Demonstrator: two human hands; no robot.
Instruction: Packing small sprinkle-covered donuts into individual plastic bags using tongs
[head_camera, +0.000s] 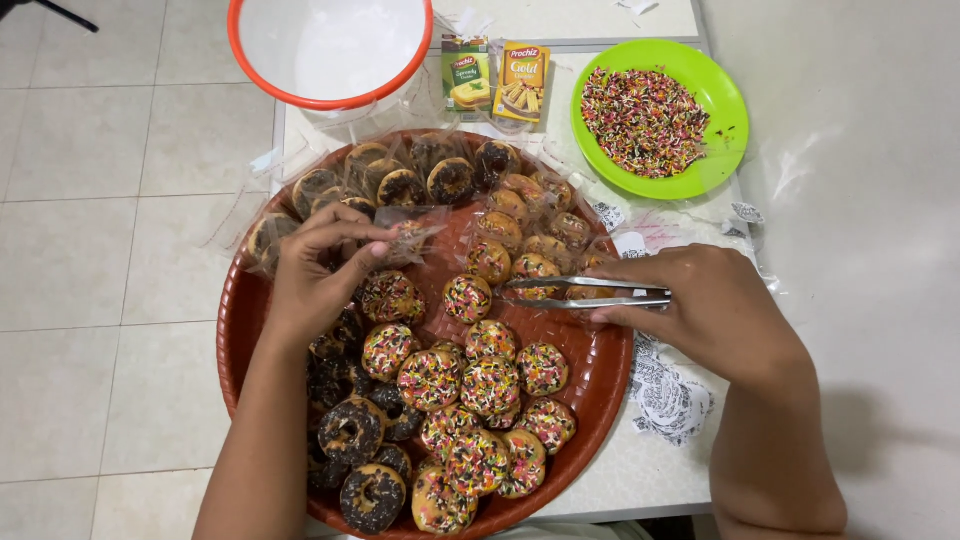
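On a white table over a tiled floor, the left hand (318, 262) pinches a clear wrapper (408, 232) open while the right hand (700, 300) grips metal tongs (585, 292), best closed gently on a sprinkled donut (467, 298) in the red tray (600, 370).

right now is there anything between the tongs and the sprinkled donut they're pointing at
Nothing visible stands between them. The tongs, held in the right hand, point their tips across bare tray toward the sprinkled donut, with only a small open gap. The left hand holds a clear plastic bag off to the side, above that line.

Left hand (318, 270) pinching, right hand (700, 300) clenched
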